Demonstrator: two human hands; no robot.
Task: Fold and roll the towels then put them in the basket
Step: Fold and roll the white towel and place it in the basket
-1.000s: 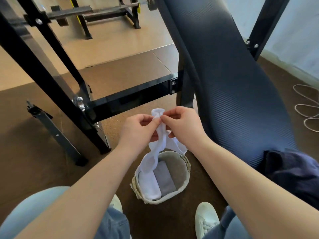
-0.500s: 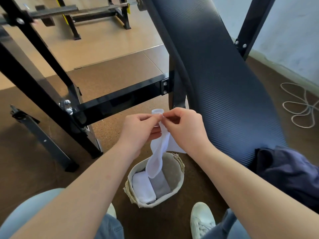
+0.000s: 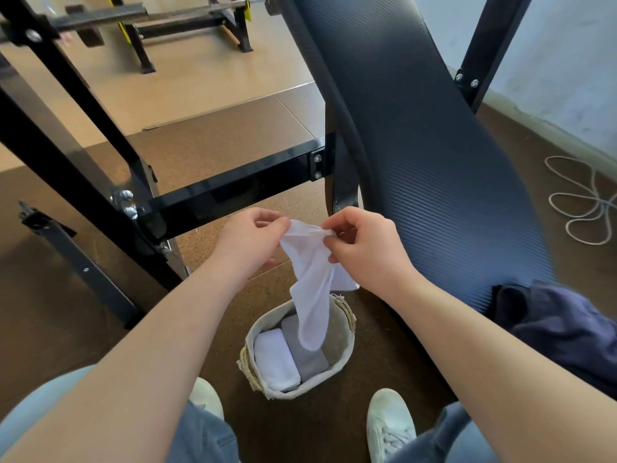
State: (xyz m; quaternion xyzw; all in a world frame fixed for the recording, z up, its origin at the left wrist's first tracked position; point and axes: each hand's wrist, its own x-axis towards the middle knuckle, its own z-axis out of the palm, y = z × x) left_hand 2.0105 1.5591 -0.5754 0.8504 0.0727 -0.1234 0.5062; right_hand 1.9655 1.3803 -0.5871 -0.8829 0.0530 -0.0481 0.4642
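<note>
Towel [image 3: 312, 279], white, is up in the air in both my hands, over the basket [image 3: 293, 394].

Bench pad [image 3: 417, 145]: dark, ribbed, slanting down across the right side.

Black steel frame [image 3: 233, 192]: crossbar runs left from the pad's support, just beyond my hands.

Floor [image 3: 217, 145]: brown mat near me, tan tile farther out.

Dark blue cloth [image 3: 567, 329]: bunched at the pad's low end, by my right forearm.

White cord [image 3: 581, 208]: looped on the floor, far right, well apart from the basket.

Basket stands on the mat between my white shoes [image 3: 389, 419]. Pale fabric wall, braided handles. Inside it, a white roll [image 3: 275, 360] on the left and a grey towel [image 3: 309, 357] touching it on the right.

Left hand [image 3: 248, 242]: fingers curled, thumb and fingertips pinching the towel's top edge at its left end.

Right hand [image 3: 364, 248]: same, pinching the top edge at its right end. A short stretch of edge is pulled between the two pinches.

Rest of the towel hangs loose and crumpled. Its low tip dips inside the basket mouth, over the grey towel. Can't tell if it touches.
</note>
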